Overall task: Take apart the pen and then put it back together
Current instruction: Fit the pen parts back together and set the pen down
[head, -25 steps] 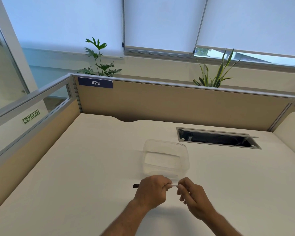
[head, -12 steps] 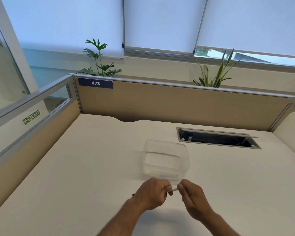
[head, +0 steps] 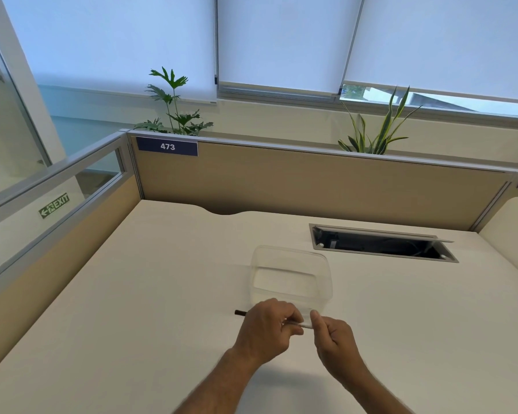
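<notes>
Both hands grasp a slim white pen (head: 299,324) with a dark tip: left hand (head: 266,330) and right hand (head: 334,339), just in front of the clear plastic rectangular container (head: 292,274). Behind the container, a blue partition label (head: 167,146) reads "473"; a green sign (head: 54,205) reads "EXIT".

We noted the container (head: 290,276) on the desk (head: 132,294), near its middle, with the cable hatch (head: 383,243) behind it to the right. The left hand (head: 266,330) and right hand (head: 335,339) sat just before the container, above the desk, the pen (head: 296,324) held crosswise between them. The partition (head: 311,180) stood behind the desk, two plants (head: 174,109) behind that.
</notes>
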Demonstrator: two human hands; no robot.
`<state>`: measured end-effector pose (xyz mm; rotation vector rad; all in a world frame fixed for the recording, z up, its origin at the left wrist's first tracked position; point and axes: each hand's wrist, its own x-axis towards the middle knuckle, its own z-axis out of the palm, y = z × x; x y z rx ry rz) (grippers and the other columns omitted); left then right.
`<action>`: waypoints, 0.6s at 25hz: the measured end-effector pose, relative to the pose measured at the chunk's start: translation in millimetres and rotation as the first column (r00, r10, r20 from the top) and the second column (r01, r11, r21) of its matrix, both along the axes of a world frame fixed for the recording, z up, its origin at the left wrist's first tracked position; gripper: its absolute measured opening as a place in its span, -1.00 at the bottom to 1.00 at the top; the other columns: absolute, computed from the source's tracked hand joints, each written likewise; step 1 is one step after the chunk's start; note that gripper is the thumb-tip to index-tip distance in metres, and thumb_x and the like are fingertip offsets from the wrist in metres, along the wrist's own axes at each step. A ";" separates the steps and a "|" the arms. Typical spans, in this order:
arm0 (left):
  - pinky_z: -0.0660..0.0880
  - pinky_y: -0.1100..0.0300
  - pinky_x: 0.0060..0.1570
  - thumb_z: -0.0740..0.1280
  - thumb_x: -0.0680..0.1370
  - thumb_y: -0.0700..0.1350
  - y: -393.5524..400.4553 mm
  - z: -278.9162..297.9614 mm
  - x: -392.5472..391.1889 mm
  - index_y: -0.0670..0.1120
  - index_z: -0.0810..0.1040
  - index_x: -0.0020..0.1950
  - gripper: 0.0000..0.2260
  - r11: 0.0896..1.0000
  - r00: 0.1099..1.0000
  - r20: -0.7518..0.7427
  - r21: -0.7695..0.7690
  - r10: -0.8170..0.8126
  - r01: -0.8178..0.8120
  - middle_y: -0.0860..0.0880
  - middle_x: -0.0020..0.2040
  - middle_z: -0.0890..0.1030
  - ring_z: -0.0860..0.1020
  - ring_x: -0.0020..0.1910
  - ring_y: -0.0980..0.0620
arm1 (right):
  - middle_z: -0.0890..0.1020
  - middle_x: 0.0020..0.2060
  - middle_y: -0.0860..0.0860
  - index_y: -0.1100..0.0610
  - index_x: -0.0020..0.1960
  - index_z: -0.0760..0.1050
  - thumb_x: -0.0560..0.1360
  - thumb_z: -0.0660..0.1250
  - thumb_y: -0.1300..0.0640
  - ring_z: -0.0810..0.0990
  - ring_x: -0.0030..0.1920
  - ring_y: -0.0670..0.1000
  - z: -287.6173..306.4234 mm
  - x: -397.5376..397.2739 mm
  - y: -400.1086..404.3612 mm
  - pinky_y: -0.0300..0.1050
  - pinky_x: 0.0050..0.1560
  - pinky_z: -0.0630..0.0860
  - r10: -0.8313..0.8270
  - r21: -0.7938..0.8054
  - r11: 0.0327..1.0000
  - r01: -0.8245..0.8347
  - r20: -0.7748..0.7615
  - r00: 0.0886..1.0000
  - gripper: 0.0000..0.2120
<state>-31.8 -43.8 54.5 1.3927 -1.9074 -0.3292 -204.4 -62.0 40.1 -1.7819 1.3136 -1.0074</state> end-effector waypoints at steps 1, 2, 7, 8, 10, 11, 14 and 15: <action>0.55 0.14 -0.22 0.43 0.45 0.02 -0.1 0.7 -0.3 0.01 0.64 -0.10 -0.89 1.000 1.000 0.007 0.001 0.003 -0.003 0.07 -0.19 0.69 0.54 -0.23 0.13 | 0.26 -0.61 0.00 0.13 -0.51 0.20 0.63 0.23 0.13 0.24 -0.54 0.02 -0.3 -0.2 -1.1 -0.06 -0.44 0.22 -0.003 0.038 0.999 0.002 0.028 1.000 -0.45; 0.56 0.13 -0.22 0.40 0.47 0.02 0.3 1.3 -0.5 0.00 0.65 -0.09 -0.88 1.000 1.000 0.015 0.011 0.001 -0.001 0.06 -0.20 0.70 0.55 -0.24 0.12 | 0.29 -0.63 0.02 0.14 -0.53 0.23 0.63 0.23 0.07 0.26 -0.58 0.03 0.1 -1.2 -2.0 -0.09 -0.47 0.24 0.004 0.071 0.997 -0.007 0.048 0.999 -0.44; 0.56 0.06 -0.29 0.22 0.56 0.08 2.7 0.3 1.0 0.02 0.64 -0.08 -0.76 0.999 0.985 0.173 0.027 0.014 -0.019 0.01 -0.26 0.68 0.55 -0.31 -0.01 | 0.49 -0.59 0.02 0.07 -0.32 0.47 0.63 0.16 -0.09 0.48 -0.56 -0.01 5.4 -12.4 -0.9 -0.16 -0.53 0.44 0.103 0.059 0.993 -0.106 0.053 0.993 -0.58; 0.57 0.06 -0.29 0.21 0.56 0.07 3.0 0.4 1.1 0.01 0.64 -0.07 -0.75 0.999 0.983 0.182 0.036 0.017 -0.024 0.01 -0.26 0.68 0.56 -0.31 -0.03 | 0.50 -0.56 0.01 0.07 -0.25 0.47 0.61 0.18 -0.05 0.50 -0.54 -0.01 6.2 -14.7 -0.7 -0.14 -0.51 0.46 0.122 0.041 0.991 -0.124 0.043 0.992 -0.68; 0.58 0.06 -0.28 0.19 0.56 0.06 3.4 1.0 0.8 0.00 0.64 -0.07 -0.74 0.998 0.982 0.190 0.062 0.008 -0.020 0.00 -0.25 0.70 0.57 -0.32 -0.04 | 0.52 -0.51 -0.02 0.03 -0.19 0.44 0.57 0.19 0.03 0.52 -0.50 -0.02 7.0 -18.2 -0.6 -0.12 -0.48 0.49 0.169 -0.008 0.986 -0.169 -0.015 0.986 -0.82; 0.58 0.07 -0.28 0.19 0.56 0.04 3.8 1.6 0.5 0.00 0.65 -0.07 -0.74 0.997 0.982 0.188 0.076 -0.002 -0.013 0.00 -0.25 0.70 0.57 -0.33 -0.04 | 0.52 -0.49 -0.03 0.01 -0.18 0.42 0.58 0.19 0.06 0.53 -0.48 -0.03 7.1 -19.0 -0.9 -0.09 -0.46 0.50 0.181 -0.045 0.982 -0.184 -0.065 0.981 -0.84; 0.57 0.07 -0.29 0.15 0.52 -0.01 4.6 2.8 0.8 -0.01 0.64 -0.11 -0.73 0.987 0.992 0.122 0.160 -0.032 0.012 -0.03 -0.27 0.69 0.57 -0.34 -0.04 | 0.50 -0.46 -0.05 0.02 -0.20 0.40 0.59 0.19 0.07 0.49 -0.46 -0.03 5.0 -20.9 -2.3 -0.05 -0.41 0.48 0.153 -0.186 0.962 -0.199 -0.235 0.960 -0.81; 0.57 0.06 -0.29 0.14 0.52 -0.02 4.8 2.6 0.9 -0.01 0.63 -0.14 -0.73 0.980 0.995 0.090 0.195 -0.045 0.026 -0.03 -0.28 0.69 0.56 -0.34 -0.04 | 0.47 -0.45 -0.09 0.05 -0.21 0.39 0.59 0.20 0.07 0.44 -0.46 -0.06 4.1 -21.2 -2.7 -0.12 -0.42 0.44 0.134 -0.244 0.948 -0.204 -0.275 0.952 -0.80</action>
